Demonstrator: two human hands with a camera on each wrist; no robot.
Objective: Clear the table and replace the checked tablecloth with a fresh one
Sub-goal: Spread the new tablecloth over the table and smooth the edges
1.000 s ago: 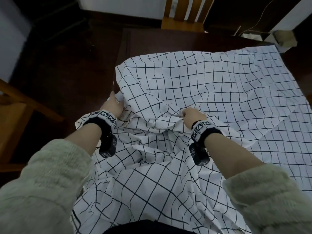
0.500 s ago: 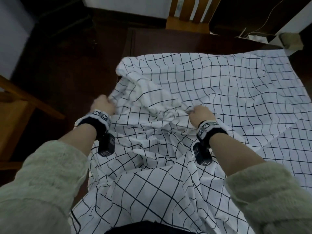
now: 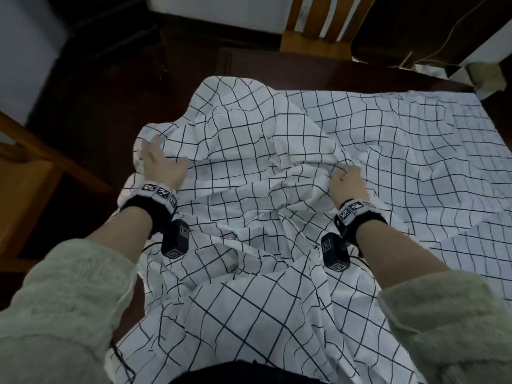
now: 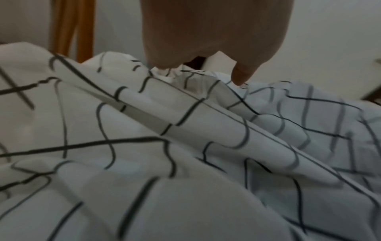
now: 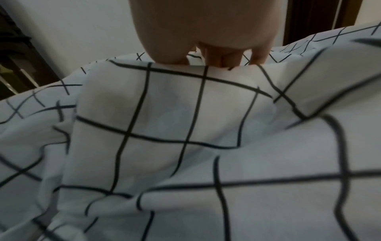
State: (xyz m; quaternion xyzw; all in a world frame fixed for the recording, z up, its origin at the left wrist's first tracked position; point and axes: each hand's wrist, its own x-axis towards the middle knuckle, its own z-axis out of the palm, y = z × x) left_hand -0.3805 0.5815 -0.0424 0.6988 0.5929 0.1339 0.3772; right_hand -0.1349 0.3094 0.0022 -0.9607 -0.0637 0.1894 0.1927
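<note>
The white checked tablecloth (image 3: 388, 151) lies bunched in loose folds over the near and left part of the dark wooden table (image 3: 277, 67); its far right part still lies flat. My left hand (image 3: 158, 162) hovers over the cloth's left edge with fingers spread and straight, holding nothing. In the left wrist view the left hand (image 4: 216, 35) is just above a crumpled ridge of tablecloth (image 4: 185, 146). My right hand (image 3: 346, 180) grips a raised fold near the middle. In the right wrist view its fingers (image 5: 222, 60) curl over the top of that fold of tablecloth (image 5: 175, 122).
A wooden chair (image 3: 315, 31) stands at the table's far side, and another wooden chair (image 3: 27, 173) at the left. A beige object (image 3: 487, 76) and a thin cable (image 3: 432, 51) sit by the far right corner. Dark floor runs along the left.
My left hand has let go of the cloth's left edge and opened, reaching forward. The bunched cloth has been pushed farther across the table. My right hand keeps its grip.
</note>
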